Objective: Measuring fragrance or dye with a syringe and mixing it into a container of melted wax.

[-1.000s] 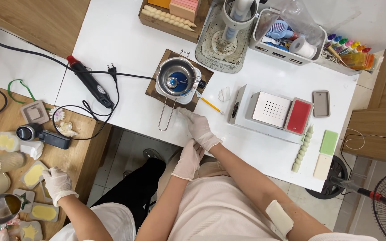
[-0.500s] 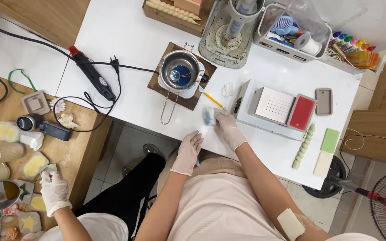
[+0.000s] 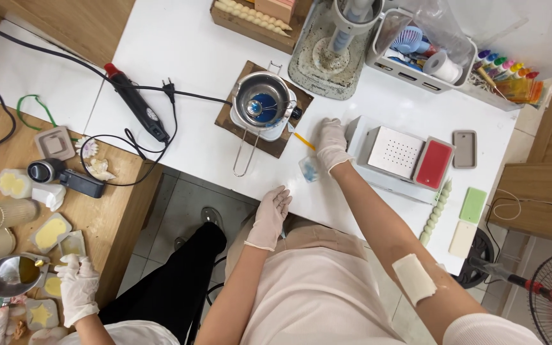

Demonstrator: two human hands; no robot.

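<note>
White-gloved right hand (image 3: 331, 143) fingers pinching small clear blue-stained packet (image 3: 308, 168); left hand (image 3: 271, 216) released, flat on white table (image 3: 186, 51).

White table (image 3: 193, 38), blue wax in silver pot (image 3: 262, 102), red tray (image 3: 434, 164), white-gloved right hand (image 3: 331, 142), green slab (image 3: 473, 204)

Open tabletop (image 3: 212, 153) is left before the metal pot (image 3: 262, 105); passage rightward is blocked by the grey box (image 3: 398, 156), leftward by black cables (image 3: 129, 137).

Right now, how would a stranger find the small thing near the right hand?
Start at the white table and find the steel pot on its brown board. Just right of it, beside the right hand, lies a small clear packet, the only one with blue inside.
</note>
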